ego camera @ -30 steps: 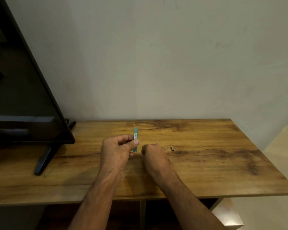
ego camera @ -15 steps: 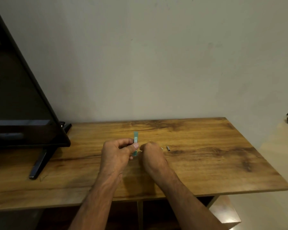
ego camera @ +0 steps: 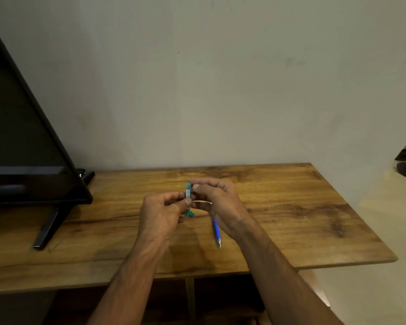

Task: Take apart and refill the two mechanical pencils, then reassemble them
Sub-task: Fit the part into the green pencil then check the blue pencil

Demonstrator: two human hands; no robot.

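My left hand (ego camera: 163,213) has its thumb and fingers curled round the lower half of the teal lead case (ego camera: 187,193) and holds it upright above the table (ego camera: 291,207). My right hand (ego camera: 220,202) pinches the case's top end between thumb and forefinger. The blue pencil (ego camera: 217,232) sticks out from under that palm, tip towards me. It looks tucked beneath the curled lower fingers, though I cannot tell how firmly. A small teal piece (ego camera: 191,214) sits at the case's lower end, and I cannot tell whether it is attached or loose. A second ago my right hand was knuckles-down on the wood beside the case, with two small metal parts lying just to its right. Now it has come up to meet the case, the pencil has come into view beneath it, and the hand hides the spot where those parts lay. I read this as the switch from stripping the pencil to refilling it, with the case about to be opened or tipped for leads. That puts the task near its middle at best, and I see no second pencil from here. The risk is my crowded right hand: if I work the case's end, the pencil could slip out of it, so I would go gently.
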